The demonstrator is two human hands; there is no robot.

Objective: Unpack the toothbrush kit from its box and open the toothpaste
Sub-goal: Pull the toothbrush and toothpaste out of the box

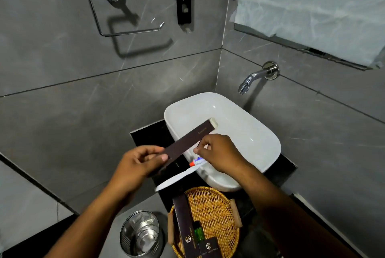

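My left hand pinches the near end of a long dark brown kit box, held slanting over the white sink; a pale flap shows at the box's far end. My right hand grips a white toothbrush whose handle points down-left, together with a small toothpaste tube with a red cap. The right fingers also touch the box's underside. The brush head is hidden in that hand.
A wicker tray on the black counter below holds two more dark boxes and a small green bottle. A steel bin stands on the floor to its left. A wall tap juts over the sink; a chrome holder hangs at upper left.
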